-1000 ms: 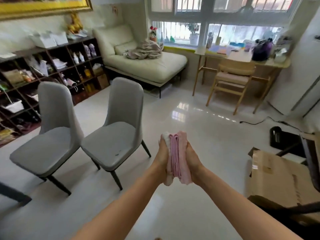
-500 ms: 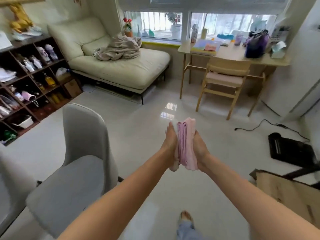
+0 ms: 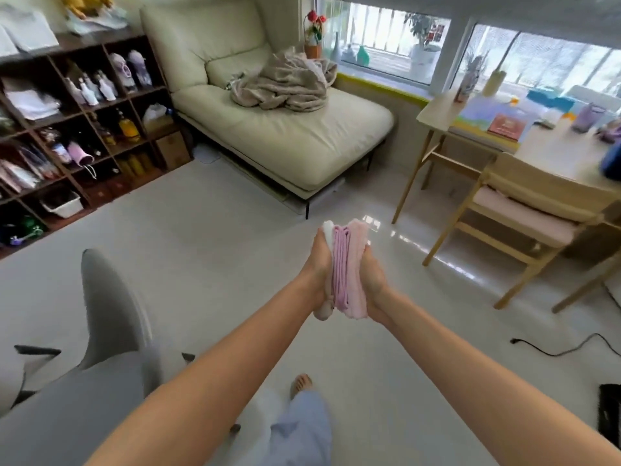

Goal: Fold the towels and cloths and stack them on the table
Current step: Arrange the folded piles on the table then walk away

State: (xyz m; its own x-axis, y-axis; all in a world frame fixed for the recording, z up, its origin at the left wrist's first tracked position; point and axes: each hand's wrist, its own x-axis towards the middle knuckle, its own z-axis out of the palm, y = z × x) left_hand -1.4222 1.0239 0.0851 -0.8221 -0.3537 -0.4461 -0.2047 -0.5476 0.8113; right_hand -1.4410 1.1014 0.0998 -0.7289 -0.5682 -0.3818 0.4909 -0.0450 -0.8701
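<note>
A small stack of folded cloths (image 3: 347, 270), pink and lilac with a white one on its left side, stands on edge in front of me above the floor. My left hand (image 3: 317, 264) presses flat against its white side and my right hand (image 3: 374, 280) presses against its pink side, so the stack is carried between my two palms. The fingers point away from me and their tips are hidden behind the cloths. A light wooden table (image 3: 551, 153) with books and bottles stands at the right by the window.
A wooden chair (image 3: 524, 210) is tucked at the table. A grey chair (image 3: 111, 314) is close at my lower left. A cream sofa (image 3: 295, 136) with a crumpled blanket (image 3: 289, 85) lies ahead, and a dark shelf (image 3: 84, 129) lines the left wall. A black cable (image 3: 564, 348) crosses the floor at right.
I have walked forward and turned right with the stack held the same way. The grey chairs have slid to my lower left, while the sofa and table are nearer.
</note>
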